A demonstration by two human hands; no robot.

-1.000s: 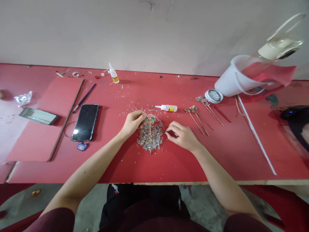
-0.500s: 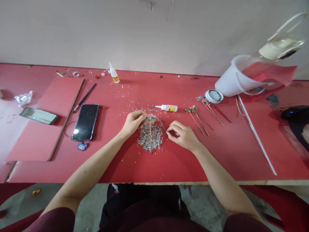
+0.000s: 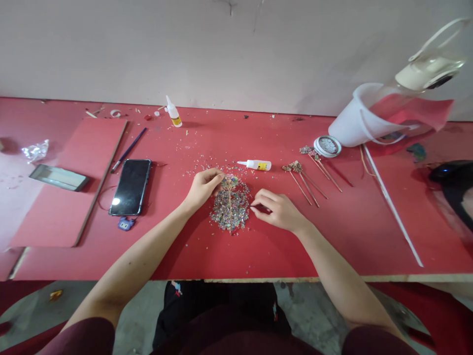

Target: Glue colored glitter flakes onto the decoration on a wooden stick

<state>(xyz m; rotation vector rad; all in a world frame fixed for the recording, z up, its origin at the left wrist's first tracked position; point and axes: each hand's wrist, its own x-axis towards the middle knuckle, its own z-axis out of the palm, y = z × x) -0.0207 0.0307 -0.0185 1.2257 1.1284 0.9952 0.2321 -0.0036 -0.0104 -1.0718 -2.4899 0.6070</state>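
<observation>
While the left hand [image 3: 201, 187] pinches the ornamented head of a thin stick [image 3: 229, 213] between thumb and forefinger, its other fingers loosely curled, the stick lies across a heap of glitter chips [image 3: 220, 213] at the middle of the worktop [image 3: 221, 256], its tail pointing toward the front edge. Just right of the heap, the right hand [image 3: 280, 210] is closed, fingertips pinched on a thin pick [image 3: 254, 205] whose tip meets the heap's right rim. A glue bottle [image 3: 255, 165] lies just behind them.
</observation>
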